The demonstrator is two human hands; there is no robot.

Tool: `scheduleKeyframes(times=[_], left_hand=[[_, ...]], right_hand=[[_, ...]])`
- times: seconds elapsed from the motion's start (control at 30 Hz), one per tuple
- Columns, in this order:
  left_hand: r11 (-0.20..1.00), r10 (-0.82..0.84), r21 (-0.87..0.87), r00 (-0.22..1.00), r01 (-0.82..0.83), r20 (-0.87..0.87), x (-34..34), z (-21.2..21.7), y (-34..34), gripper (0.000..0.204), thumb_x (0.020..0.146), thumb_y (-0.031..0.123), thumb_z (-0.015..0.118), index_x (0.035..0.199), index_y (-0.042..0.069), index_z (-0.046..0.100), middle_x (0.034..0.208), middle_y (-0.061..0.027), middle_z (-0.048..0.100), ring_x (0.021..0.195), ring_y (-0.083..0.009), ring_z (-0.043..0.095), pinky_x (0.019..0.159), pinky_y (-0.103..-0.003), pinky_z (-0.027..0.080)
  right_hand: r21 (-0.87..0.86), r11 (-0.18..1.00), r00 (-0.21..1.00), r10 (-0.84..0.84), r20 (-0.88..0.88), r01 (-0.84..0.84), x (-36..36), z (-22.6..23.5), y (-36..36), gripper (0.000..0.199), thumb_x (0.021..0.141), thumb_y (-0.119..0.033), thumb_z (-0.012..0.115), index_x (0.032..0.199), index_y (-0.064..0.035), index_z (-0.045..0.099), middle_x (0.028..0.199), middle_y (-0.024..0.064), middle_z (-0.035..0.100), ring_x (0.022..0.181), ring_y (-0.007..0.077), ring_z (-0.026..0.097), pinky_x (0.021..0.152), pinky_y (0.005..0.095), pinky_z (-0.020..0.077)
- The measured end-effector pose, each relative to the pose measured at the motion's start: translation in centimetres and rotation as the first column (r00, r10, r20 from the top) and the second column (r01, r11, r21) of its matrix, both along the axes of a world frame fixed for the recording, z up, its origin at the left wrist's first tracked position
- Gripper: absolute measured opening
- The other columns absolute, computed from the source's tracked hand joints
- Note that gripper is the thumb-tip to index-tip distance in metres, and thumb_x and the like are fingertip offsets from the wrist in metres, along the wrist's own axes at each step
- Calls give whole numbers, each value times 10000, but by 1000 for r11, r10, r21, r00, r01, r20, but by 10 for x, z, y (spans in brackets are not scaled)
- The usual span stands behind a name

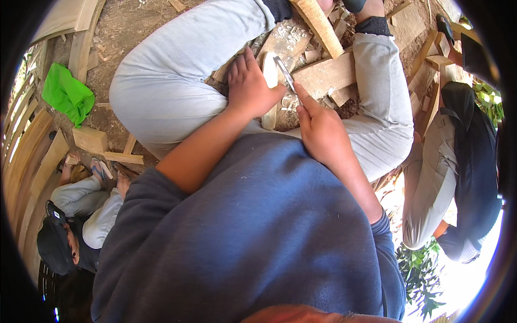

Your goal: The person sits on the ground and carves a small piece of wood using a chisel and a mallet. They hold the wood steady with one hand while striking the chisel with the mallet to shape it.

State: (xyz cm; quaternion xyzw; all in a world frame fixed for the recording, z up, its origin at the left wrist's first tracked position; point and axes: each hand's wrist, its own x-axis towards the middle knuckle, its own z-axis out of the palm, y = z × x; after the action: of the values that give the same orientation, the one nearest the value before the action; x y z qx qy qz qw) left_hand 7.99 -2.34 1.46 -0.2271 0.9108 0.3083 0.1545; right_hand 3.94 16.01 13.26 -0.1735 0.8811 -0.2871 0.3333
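Observation:
My left hand (249, 86) grips a pale, rounded piece of wood (270, 75) and holds it upright between my knees. My right hand (319, 129) is closed on a knife; its metal blade (285, 74) lies against the right side of the pale wood. Wood shavings (288, 102) lie below the blade. A wooden plank (327, 72) sits under the work, and a round wooden stick (322, 24) leans across it further up. My legs in light grey trousers (161, 81) frame both hands.
A green cloth (67, 94) lies on the dirt at left beside wooden blocks (90, 139). A seated person with a dark cap (56, 245) is at lower left. Another person in a dark vest (471, 161) crouches at right. Wood offcuts (425, 59) pile at upper right.

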Motion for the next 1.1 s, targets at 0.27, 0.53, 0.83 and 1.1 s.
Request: scheduleKeyframes(times=[0.27, 0.53, 0.83, 1.1], left_hand=[[990, 52, 138, 989, -33, -139, 2, 4, -7, 1147, 868, 451, 843, 1682, -66, 223, 1669, -349, 338, 1562, -498, 346, 1302, -568, 279], [586, 407, 794, 906, -162, -116, 11, 60, -37, 379, 1161, 145, 547, 1475, -41, 647, 1398, -144, 746, 1273, -187, 670, 1115, -334, 508], [587, 289, 804, 952, -95, -99, 21, 101, -35, 380, 1169, 193, 537, 1423, -48, 685, 1366, -142, 765, 1133, -161, 688, 1015, -330, 530], [849, -466, 77, 808, 523, -361, 19, 85, -23, 205, 958, 222, 795, 1104, 79, 802, 1032, -92, 737, 1039, -245, 678, 941, -396, 523]], right_hand=[[-60, 998, 998, -30, 54, 34, -6, -1, 6, 497, 1097, -186, 584, 1583, -90, 569, 972, 326, 732, 961, 496, 716, 895, 550, 545], [-92, 964, 920, -205, 334, 248, -15, 11, 22, 490, 1130, -195, 552, 1610, -95, 542, 1256, 333, 723, 1203, 479, 702, 1055, 460, 528], [-137, 955, 929, -211, 304, 262, 2, -5, 42, 496, 1132, -203, 546, 1610, -71, 535, 1417, 313, 677, 1369, 446, 635, 1147, 424, 484], [-148, 949, 925, -224, 306, 279, 7, -3, 51, 500, 1126, -214, 556, 1598, -48, 541, 1416, 331, 665, 1366, 458, 629, 1141, 437, 483]])
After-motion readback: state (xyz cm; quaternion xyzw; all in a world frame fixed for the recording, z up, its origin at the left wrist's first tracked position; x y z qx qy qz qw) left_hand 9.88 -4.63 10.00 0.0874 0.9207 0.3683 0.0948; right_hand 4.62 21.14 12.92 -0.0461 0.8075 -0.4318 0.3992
